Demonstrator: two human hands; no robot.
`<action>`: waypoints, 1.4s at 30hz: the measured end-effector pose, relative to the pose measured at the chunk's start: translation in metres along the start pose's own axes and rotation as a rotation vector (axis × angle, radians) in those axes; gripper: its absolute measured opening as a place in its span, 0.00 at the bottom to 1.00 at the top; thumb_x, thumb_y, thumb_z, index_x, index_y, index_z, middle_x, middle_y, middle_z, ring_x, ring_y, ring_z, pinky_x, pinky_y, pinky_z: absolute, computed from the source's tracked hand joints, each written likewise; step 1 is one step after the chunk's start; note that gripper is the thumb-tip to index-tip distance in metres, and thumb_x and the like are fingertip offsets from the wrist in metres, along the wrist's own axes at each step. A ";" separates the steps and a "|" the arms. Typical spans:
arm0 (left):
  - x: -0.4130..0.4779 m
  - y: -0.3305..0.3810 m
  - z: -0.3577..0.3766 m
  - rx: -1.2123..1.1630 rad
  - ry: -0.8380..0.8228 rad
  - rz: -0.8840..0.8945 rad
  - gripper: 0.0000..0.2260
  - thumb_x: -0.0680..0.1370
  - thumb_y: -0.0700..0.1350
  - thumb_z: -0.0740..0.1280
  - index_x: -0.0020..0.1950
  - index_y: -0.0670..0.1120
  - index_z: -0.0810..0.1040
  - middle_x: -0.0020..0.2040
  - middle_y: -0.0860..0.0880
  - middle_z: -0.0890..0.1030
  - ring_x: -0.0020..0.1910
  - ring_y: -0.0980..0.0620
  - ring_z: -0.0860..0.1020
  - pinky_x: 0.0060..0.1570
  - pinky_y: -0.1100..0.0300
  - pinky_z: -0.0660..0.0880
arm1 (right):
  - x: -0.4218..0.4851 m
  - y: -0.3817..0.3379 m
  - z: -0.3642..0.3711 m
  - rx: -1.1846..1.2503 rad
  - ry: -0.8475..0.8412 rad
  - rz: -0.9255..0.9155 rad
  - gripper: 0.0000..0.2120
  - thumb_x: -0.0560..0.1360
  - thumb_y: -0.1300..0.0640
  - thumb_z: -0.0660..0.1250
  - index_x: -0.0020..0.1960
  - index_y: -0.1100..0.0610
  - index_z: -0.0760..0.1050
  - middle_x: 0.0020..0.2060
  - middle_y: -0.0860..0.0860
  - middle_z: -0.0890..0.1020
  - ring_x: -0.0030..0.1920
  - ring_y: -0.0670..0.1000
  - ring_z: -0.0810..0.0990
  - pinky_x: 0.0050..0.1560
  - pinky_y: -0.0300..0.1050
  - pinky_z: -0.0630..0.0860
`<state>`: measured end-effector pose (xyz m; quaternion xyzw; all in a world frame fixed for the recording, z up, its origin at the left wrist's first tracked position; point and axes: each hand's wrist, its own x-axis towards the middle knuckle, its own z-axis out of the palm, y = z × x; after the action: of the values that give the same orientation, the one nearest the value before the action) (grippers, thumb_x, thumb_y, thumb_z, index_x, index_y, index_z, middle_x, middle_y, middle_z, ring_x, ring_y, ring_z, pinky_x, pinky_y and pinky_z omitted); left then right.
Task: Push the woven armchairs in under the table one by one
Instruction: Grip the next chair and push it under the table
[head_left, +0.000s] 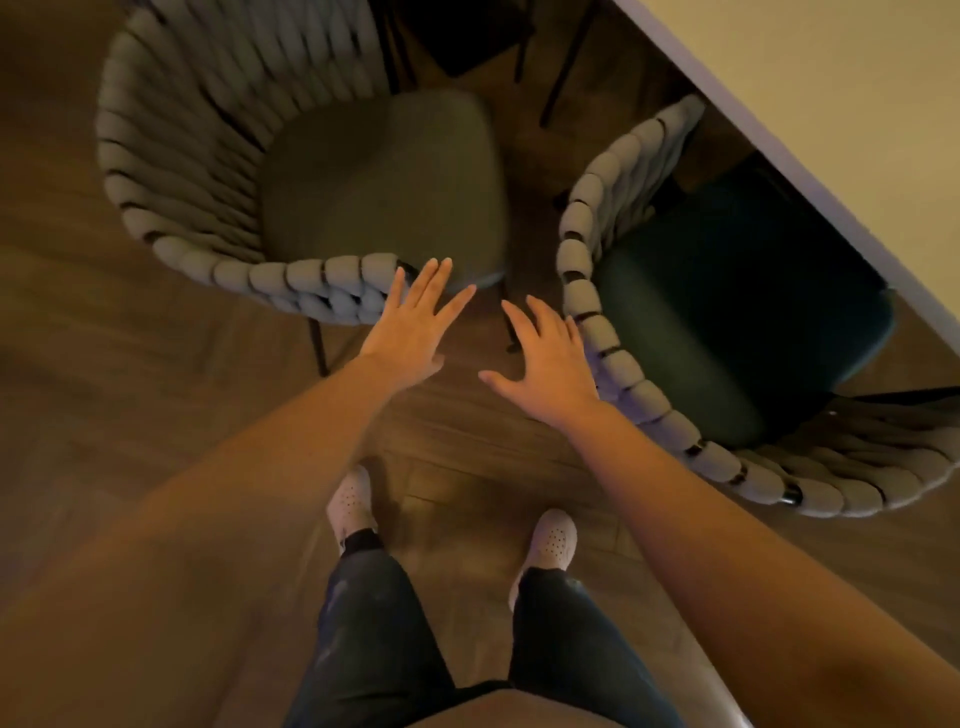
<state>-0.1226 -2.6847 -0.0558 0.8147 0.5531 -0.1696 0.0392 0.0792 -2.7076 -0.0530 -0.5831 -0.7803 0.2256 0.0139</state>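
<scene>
Your left hand (410, 332) lies flat, fingers spread, against the rope-woven arm of the green-cushioned armchair (311, 171) on your left, which stands clear of the counter (810, 104). Your right hand (545, 364) is spread just beside the woven rim of the dark-seated armchair (727, 312), whose seat lies partly beneath the counter edge.

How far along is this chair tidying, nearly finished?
Partly. The right-hand armchair already has its seat partly under the table. The left-hand armchair stands out on the floor, clear of the table. Both hands are open: the left hand lies by that chair's woven arm, the right hand beside the other's. Pushing the left chair in remains.
</scene>
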 end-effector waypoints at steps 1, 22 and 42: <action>-0.007 -0.023 0.006 -0.007 -0.005 -0.012 0.44 0.77 0.55 0.67 0.79 0.51 0.38 0.79 0.41 0.37 0.78 0.42 0.38 0.74 0.40 0.42 | 0.010 -0.019 0.005 -0.005 -0.009 -0.017 0.41 0.74 0.35 0.63 0.79 0.48 0.51 0.78 0.55 0.55 0.77 0.55 0.52 0.77 0.57 0.47; -0.034 -0.398 0.072 0.124 -0.410 -0.014 0.41 0.77 0.50 0.68 0.80 0.51 0.44 0.80 0.43 0.46 0.78 0.41 0.41 0.72 0.35 0.42 | 0.195 -0.284 0.102 -0.187 -0.259 -0.043 0.43 0.75 0.38 0.65 0.79 0.53 0.46 0.79 0.56 0.48 0.78 0.56 0.43 0.76 0.59 0.40; 0.111 -0.539 0.058 0.517 -0.527 0.780 0.32 0.72 0.56 0.72 0.73 0.53 0.65 0.70 0.51 0.69 0.71 0.46 0.64 0.71 0.40 0.57 | 0.320 -0.425 0.146 0.169 -0.362 0.369 0.34 0.78 0.54 0.62 0.79 0.47 0.48 0.66 0.56 0.73 0.57 0.59 0.77 0.55 0.53 0.76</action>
<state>-0.5925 -2.3930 -0.0792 0.8727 0.1208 -0.4718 0.0349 -0.4493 -2.5559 -0.1051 -0.6623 -0.6292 0.3890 -0.1185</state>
